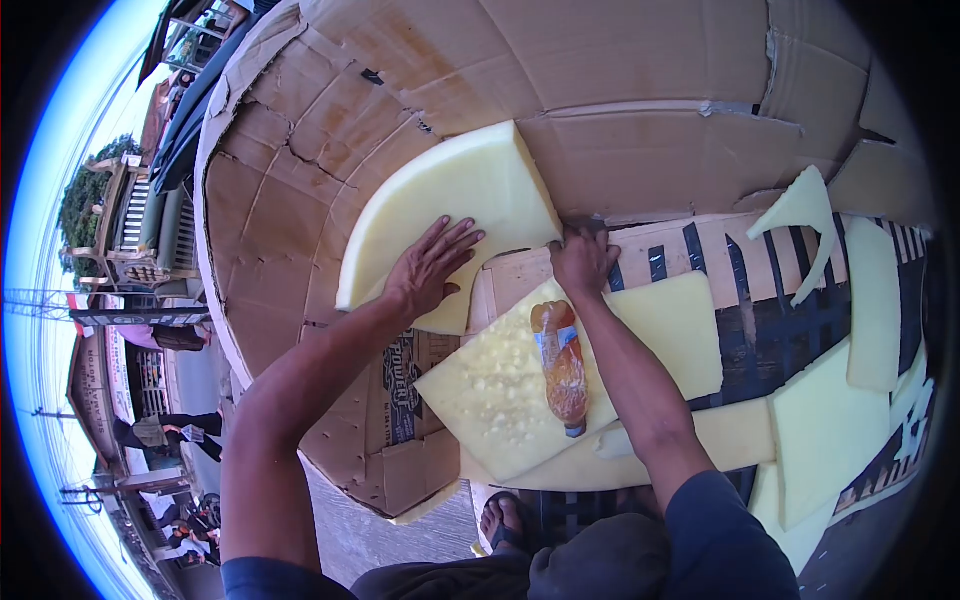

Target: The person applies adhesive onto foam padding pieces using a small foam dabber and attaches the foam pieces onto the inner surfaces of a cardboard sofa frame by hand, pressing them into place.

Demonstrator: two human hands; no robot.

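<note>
A thick yellow foam piece with a rounded outer edge lies against the cardboard-covered frame. On its surface my left hand rests flat, fingers stretched out. At the foam's right corner, by the cardboard's lower edge, my right hand is closed with its fingers curled; what it grips is hidden. Under my right forearm is a foam sheet, bubbly on its left part. A plastic bottle with brownish contents and a blue label lies on that sheet.
Black straps cross the wooden frame at the right. Foam offcuts lie there, including a curved strip and a flat sheet. Printed cardboard covers the lower left. My sandalled foot is below; a street with people is at far left.
</note>
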